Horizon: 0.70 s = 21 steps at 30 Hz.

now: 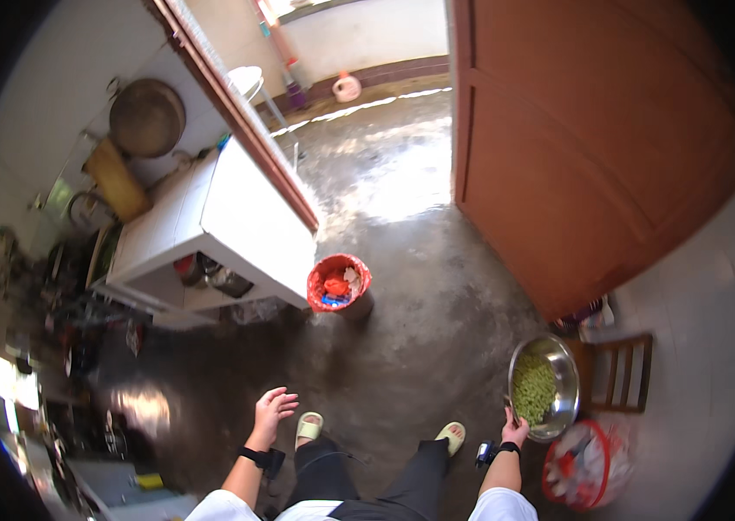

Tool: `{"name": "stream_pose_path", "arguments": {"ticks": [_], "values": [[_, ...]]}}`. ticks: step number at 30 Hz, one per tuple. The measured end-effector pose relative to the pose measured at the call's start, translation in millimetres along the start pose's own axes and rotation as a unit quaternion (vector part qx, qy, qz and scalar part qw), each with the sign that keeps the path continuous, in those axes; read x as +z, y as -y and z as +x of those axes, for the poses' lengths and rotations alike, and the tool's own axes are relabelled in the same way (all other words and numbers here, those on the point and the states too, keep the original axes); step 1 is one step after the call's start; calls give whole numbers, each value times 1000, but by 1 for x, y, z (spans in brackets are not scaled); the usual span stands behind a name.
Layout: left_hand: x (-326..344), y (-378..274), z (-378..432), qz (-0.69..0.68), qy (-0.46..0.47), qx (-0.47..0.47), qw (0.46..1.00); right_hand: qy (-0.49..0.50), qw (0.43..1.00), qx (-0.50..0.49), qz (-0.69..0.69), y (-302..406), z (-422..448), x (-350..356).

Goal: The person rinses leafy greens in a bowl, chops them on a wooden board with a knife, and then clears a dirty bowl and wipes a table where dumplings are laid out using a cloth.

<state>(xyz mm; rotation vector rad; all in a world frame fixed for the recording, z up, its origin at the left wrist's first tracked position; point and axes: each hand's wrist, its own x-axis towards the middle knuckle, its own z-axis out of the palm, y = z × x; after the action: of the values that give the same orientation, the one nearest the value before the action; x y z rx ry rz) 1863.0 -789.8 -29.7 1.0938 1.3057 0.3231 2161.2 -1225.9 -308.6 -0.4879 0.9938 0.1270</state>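
My right hand (514, 429) grips the near rim of a shiny metal basin (563, 391) at the right. Chopped green vegetable pieces (533, 389) fill much of its bottom. The basin is over or beside a wooden chair (618, 374); whether it rests on the seat cannot be made out. Out in front of me at the left, my left hand (271, 411) is raised over the floor with its fingers apart and nothing in it. Both wrists wear black straps with small devices.
A lined bin (339, 286) stands ahead by the white tiled counter (257, 228). A red-rimmed basket (576, 465) of plastic bags sits below the basin. At the right is a reddish-brown door (576, 143); a doorway opens beyond. A wok (147, 118) hangs on the left wall.
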Motion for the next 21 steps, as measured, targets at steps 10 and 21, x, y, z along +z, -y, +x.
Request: {"name": "stream_pose_path", "arguments": {"ticks": [10,21], "values": [[100,25,-50,-47,-76,3,996,-74,997,-2,33,80,124,13],[97,3,-45,-94,-48,35,994,58,927,102,-356,19,105,43]]}}
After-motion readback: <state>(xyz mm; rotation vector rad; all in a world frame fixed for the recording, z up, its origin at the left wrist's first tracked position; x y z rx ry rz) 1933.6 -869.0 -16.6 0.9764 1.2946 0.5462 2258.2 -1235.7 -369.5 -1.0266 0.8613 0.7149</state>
